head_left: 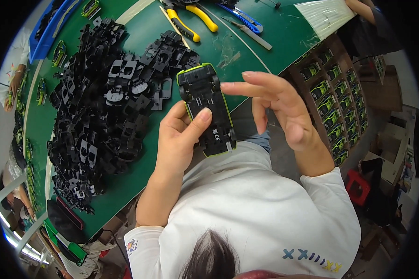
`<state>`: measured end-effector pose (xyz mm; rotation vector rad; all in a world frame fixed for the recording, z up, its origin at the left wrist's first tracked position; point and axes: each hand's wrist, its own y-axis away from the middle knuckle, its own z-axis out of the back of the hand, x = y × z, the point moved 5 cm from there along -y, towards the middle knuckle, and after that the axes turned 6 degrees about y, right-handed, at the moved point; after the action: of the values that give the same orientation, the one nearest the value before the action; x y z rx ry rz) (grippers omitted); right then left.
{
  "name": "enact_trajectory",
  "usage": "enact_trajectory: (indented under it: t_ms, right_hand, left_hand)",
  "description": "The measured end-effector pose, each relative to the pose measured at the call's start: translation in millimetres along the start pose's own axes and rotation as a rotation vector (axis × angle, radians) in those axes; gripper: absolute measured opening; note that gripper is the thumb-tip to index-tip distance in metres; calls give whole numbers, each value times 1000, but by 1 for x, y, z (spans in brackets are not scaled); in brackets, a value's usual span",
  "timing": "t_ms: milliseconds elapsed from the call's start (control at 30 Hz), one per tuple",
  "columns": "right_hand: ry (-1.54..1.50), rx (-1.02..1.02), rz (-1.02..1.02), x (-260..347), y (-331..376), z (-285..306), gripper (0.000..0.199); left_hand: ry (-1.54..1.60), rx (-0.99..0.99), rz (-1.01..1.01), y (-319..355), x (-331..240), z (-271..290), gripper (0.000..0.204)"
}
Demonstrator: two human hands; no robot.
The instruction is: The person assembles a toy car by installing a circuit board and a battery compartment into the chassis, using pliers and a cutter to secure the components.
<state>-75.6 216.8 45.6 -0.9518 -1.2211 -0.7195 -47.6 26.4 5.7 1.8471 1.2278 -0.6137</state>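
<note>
Shirt (246,209): white, nearest the lens, below both hands.
Toy car (207,108): lime-green body, black underside facing up, held above the near edge of the green surface (139,172).
Left hand (177,139): grip closed on the toy car, thumb across its underside.
Right hand (279,104): grip open, fingers spread, fingertips just beside the car, holding nothing.
Black plastic parts (102,107): heaped on the surface, left of the car.
Yellow-handled pliers (191,21): at far edge.
Wooden rack (337,97): right of the surface, holding green cars.

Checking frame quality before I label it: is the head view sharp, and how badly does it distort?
Head view: toy car in the left hand is sharp; right hand slightly motion-blurred; green table edges bow strongly toward a black fisheye rim; lighting even.
</note>
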Motion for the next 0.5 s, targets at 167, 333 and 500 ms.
enact_trajectory:
  t_ms: [167,333,500]
  right_hand:
    - [14,349,-9,-6,30,-2,100]
    - [-9,42,-104,4,29,1,102]
    - [78,81,6,-7,28,-6,89]
  left_hand:
    - [29,-77,-18,-4,3,5,27]
    - [-7,-82,-23,-5,3,10,26]
    - [48,-130,-26,-4,-1,-2,27]
